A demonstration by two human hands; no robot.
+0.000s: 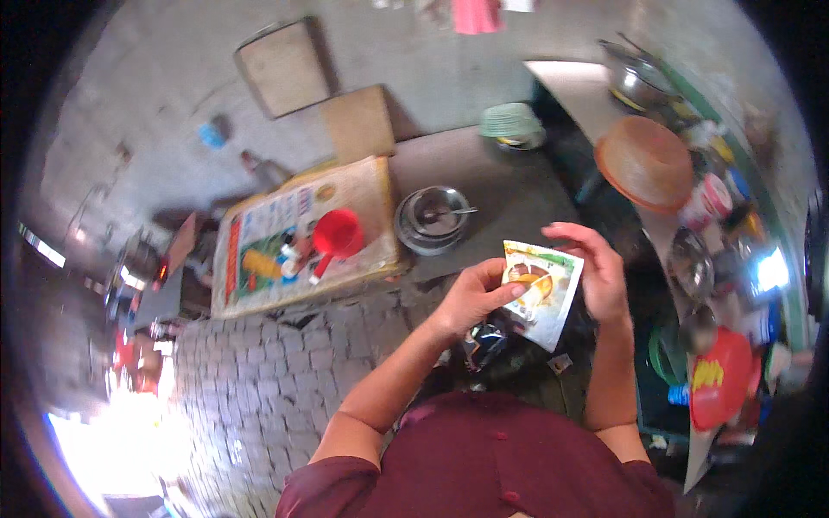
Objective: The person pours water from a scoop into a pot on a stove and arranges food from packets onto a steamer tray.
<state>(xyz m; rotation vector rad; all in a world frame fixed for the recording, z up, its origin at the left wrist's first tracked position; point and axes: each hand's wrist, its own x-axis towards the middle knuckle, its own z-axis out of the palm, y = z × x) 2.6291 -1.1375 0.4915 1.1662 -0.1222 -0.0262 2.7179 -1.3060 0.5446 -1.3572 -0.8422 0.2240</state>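
Note:
A printed food packet [543,294], white with a green band and a picture of a yellow-filled bowl, is pinched in my left hand [482,294], thumb across its front. My right hand [599,272] is raised just beside the packet's right edge, fingers apart and curved, with nothing visible in it. Beyond my hands, a metal bowl [439,210] with a spoon [463,210] in it rests on a wider metal dish [414,243] on the grey counter [447,152]. What the bowl holds is dark and blurred.
Left stands a board with a printed cover [259,233], bearing a red plastic scoop [338,233] and a yellow bottle [262,264]. Green baskets [511,123] sit at the counter's back. A cluttered shelf on the right carries an orange basin [644,162] and a pot [638,84]. Brick paving [278,388] lies below.

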